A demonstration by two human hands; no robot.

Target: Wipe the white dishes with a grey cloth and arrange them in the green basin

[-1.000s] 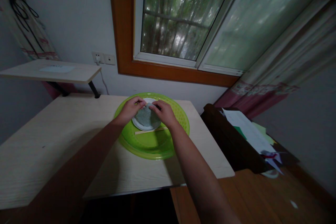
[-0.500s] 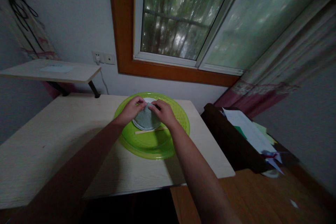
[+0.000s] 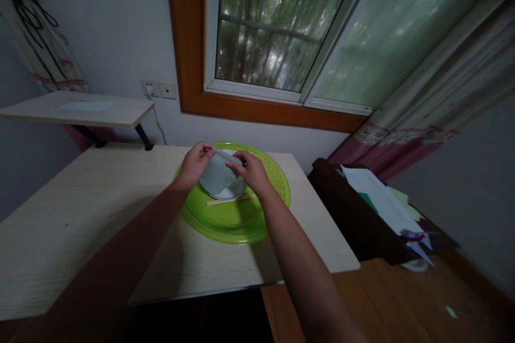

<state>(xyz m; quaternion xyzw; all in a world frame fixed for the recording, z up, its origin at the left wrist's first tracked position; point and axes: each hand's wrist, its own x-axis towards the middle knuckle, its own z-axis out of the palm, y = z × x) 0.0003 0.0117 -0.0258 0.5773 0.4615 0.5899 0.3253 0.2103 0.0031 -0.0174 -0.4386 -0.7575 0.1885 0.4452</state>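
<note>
A grey-green cloth (image 3: 219, 172) with a fine woven texture is held over a white round plate (image 3: 232, 192). My left hand (image 3: 195, 165) is closed in a pinch on the cloth's upper left edge. At the cloth's right side, the thumb and fingers of my right hand (image 3: 252, 170) close on its edge. The plate's lower right part shows from under the cloth. Both rest within a large lime-green round tray (image 3: 235, 237). Just in front of the plate lie light wooden chopsticks (image 3: 225, 201), their right end hidden by my right wrist.
The tray stands on a pale wooden table (image 3: 92, 214). A small raised shelf (image 3: 132, 112) with a paper on it is at the back left. Behind are a wall socket (image 3: 157, 89) and a window. Right of the table, papers (image 3: 382, 203) lie on a dark piece of furniture.
My left hand has moved left and slightly up, drawing the cloth's edge with it. The cloth has shifted left, showing more of the plate at lower right. My right hand has barely moved.
</note>
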